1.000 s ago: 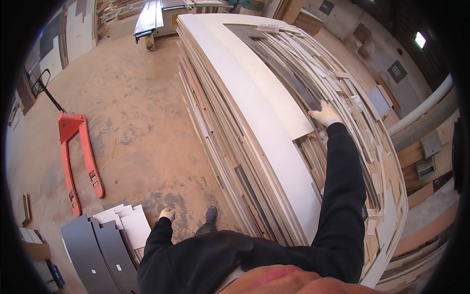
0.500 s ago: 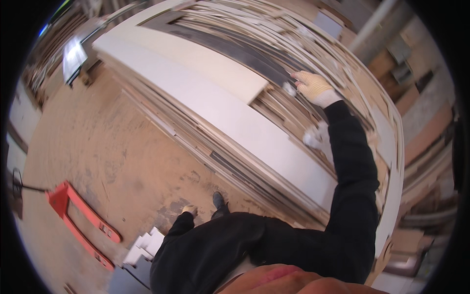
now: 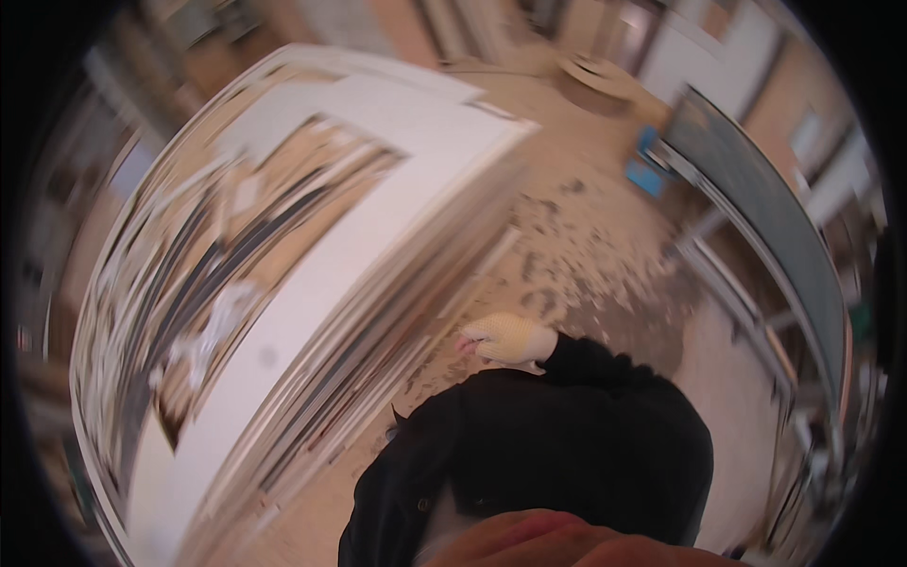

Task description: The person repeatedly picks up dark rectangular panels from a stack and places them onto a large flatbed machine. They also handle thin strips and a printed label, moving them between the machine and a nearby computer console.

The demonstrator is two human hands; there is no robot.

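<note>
My right hand [image 3: 505, 340], in a cream knitted glove with bare fingertips, is held in front of my body. Its fingers are curled in, and nothing shows in them. To its left stands a tall stack of boards [image 3: 350, 369], smeared by motion along its side and apart from the hand. A long white board [image 3: 312, 317] lies along the top of the stack. Behind it are loose dark strips [image 3: 194, 288] and crumpled clear plastic [image 3: 227, 312]. My left hand is out of sight.
At the right is a metal-framed stand with a dark grey top [image 3: 765, 198]. A blue object [image 3: 645, 170] is beside its far end. A round tan object [image 3: 595, 80] rests on the floor farther back. Dark scraps [image 3: 548, 255] litter the brown floor.
The view has swung round, so the stack is now on my left. My right hand has left the strips on top and come back near my body. My left hand has gone out of view.
</note>
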